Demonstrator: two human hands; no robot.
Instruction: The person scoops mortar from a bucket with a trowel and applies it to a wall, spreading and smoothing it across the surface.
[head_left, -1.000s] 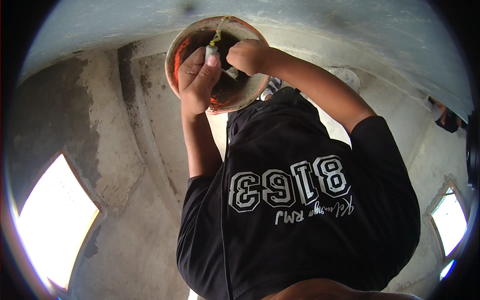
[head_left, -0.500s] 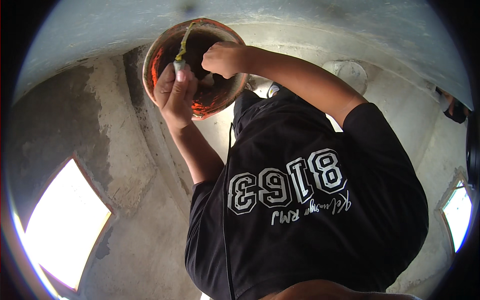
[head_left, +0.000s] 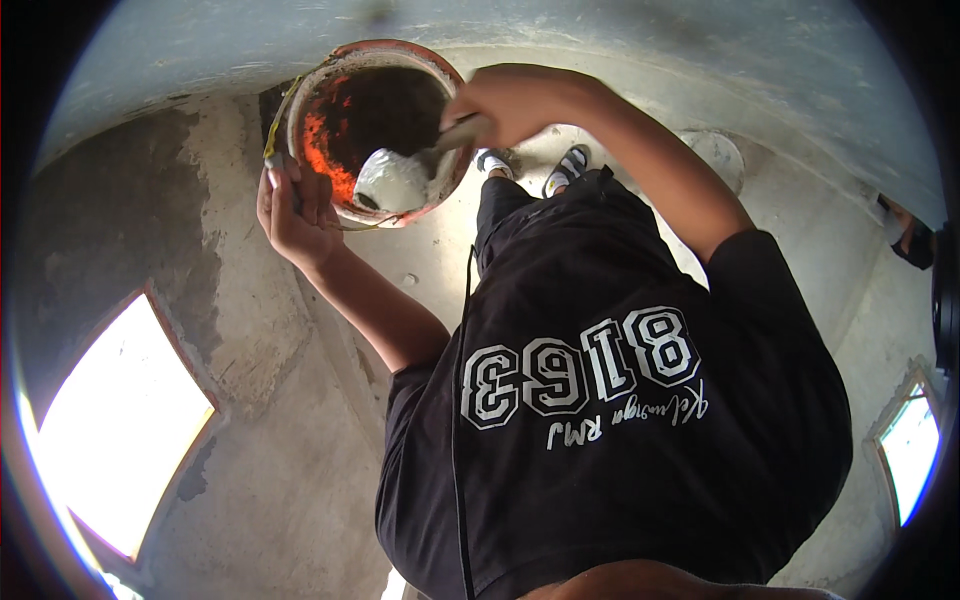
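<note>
A round bucket (head_left: 328,140) with orange-red smears on its inner wall hangs in front of me, its inside dark. My left hand (head_left: 300,222) is closed on the bucket's wire handle (head_left: 272,132), which has a yellow wrapping and lies over to the left side. In my right hand (head_left: 515,105), at the right rim, is the grip of a trowel (head_left: 440,155). Its blade, over the near part of the bucket, is covered in shiny wet grey mortar (head_left: 392,182). The bottom of the bucket is too dark to make out.
A grey wall (head_left: 600,30) curves across the far side. My sandalled feet (head_left: 562,172) stand on the pale floor beyond my shirt. To the right is a round pale container (head_left: 715,160). A bright window opening (head_left: 130,425) is at the left, another (head_left: 910,450) at the right.
My left hand and the handle have swung left and down from over the bucket. My right hand has shifted right, and the loaded trowel blade now shows above the bucket.
</note>
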